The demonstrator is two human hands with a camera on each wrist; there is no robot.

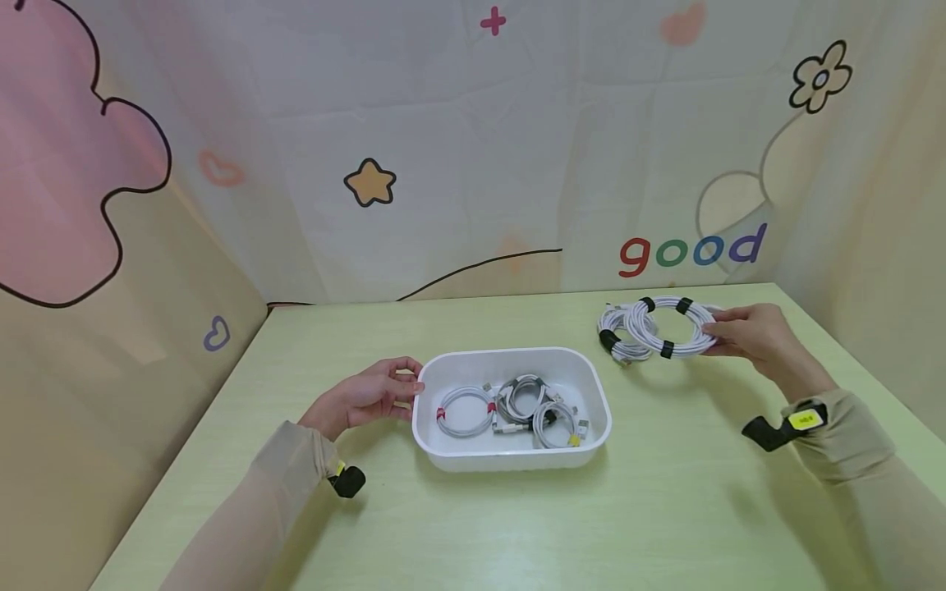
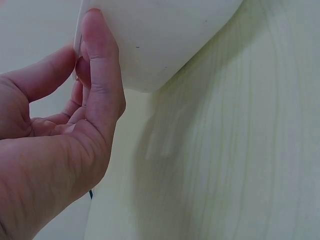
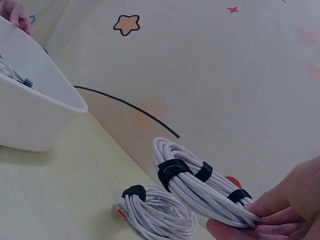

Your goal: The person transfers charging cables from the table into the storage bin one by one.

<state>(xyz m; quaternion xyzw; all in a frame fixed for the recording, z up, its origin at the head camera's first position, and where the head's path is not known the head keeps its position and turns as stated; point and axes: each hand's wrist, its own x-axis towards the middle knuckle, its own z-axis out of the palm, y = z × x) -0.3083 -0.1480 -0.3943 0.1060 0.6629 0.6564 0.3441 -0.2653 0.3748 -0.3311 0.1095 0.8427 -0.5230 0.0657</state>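
Evidently, right hand (image 1: 755,336) grips one coil (image 3: 200,192), left hand (image 1: 369,396) one tub (image 1: 510,463).

Before me, a printed curtain (image 1: 458,107) hangs behind the pale green table (image 1: 517,525). On it I see an orange star (image 1: 369,182), a flower (image 1: 820,78), a pink cross (image 1: 493,20) and the word "good" (image 1: 691,251) (each letter its own colour). To my left, a purple heart (image 1: 217,335) sits lower than a pink shape (image 1: 59,164).

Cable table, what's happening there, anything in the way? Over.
Left grip pinching white rectangular plastic tub. Right grip holding black-strapped round white cable coil. Second white cable coil partly behind it in head view; nothing visibly blocking.
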